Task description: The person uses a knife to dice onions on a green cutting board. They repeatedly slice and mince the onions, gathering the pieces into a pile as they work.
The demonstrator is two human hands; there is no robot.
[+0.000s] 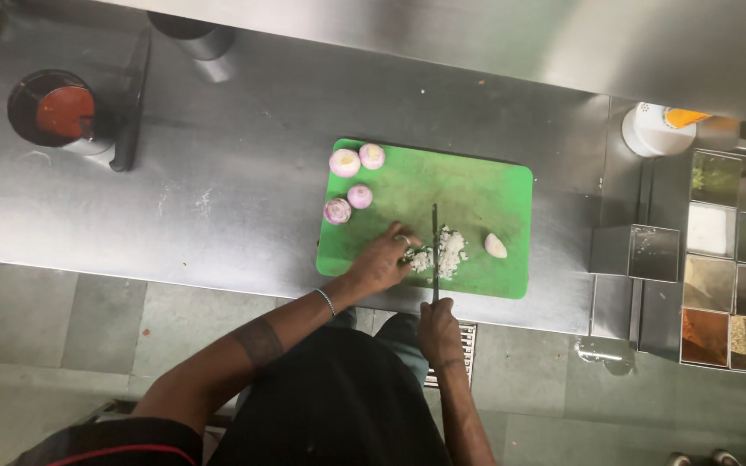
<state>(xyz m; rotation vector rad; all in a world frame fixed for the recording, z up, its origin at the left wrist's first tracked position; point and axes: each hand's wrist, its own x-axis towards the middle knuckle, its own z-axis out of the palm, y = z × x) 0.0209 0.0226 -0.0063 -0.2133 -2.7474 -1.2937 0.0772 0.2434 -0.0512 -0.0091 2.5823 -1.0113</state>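
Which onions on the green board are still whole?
Four peeled onions sit whole at the board's left corner; the pile by the knife is chopped.

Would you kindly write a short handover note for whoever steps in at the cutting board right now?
Left hand: fingers down on the chopped onion pile, steadying it.
Right hand: gripping the knife, blade standing over the pile.
On the green cutting board: four peeled onions at the far left corner, one onion piece right of the pile.
Done: one portion chopped fine.
Left: four onions and the loose piece are uncut.
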